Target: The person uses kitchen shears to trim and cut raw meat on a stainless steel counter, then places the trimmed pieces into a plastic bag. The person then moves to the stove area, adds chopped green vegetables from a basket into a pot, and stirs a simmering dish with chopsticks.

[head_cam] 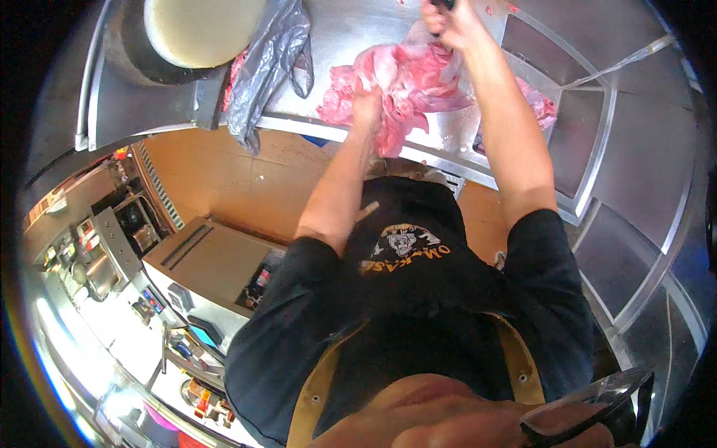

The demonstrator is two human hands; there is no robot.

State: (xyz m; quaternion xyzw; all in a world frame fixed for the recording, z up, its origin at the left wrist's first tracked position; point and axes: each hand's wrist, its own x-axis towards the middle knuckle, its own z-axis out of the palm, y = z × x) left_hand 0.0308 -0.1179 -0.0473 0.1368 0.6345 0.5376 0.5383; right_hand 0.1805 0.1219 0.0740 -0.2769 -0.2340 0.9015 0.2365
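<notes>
A large piece of raw meat (417,70), pink with pale fat, lies on a stainless steel counter (330,28) and hangs a little over its front edge. My left hand (368,105) grips the near left part of this meat, its fingertips partly hidden in the folds. At the top rim of the view, my right hand (456,25) is closed around a black handle (445,3), just beyond the meat's far right side. What the handle belongs to cannot be made out. More raw meat (538,103) lies in the sink basin to the right, partly behind my right forearm.
A grey plastic bag (269,67) drapes over the counter's front edge at left, beside more red meat (235,78). Farther left stands a large round container with a pale top (204,28). The sink's metal rim (596,145) is at right. A boxy appliance (207,263) stands at lower left.
</notes>
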